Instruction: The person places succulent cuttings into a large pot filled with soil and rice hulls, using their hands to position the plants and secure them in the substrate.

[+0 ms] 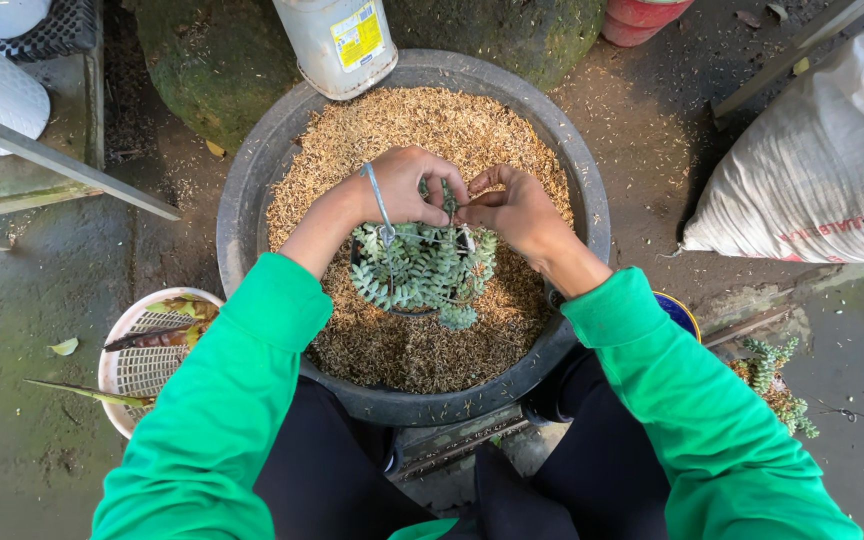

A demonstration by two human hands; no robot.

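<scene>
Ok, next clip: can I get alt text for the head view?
Two hands, left hand and right hand, work at the top of a small potted succulent held over a big grey tub of rice husks. Green sleeves frame the view; a white sack lies to the right.

Long-sleeved top, bright green, plain, no print visible. Sleeves loose and creased, cuffs pushed up above the wrists on both arms. Left hand [407, 186] and right hand [512, 207] bare: no gloves, no rings or watch to be seen. Black trousers, plain, visible at both thighs. A strip of the green hem shows at the bottom edge between the legs.
</scene>
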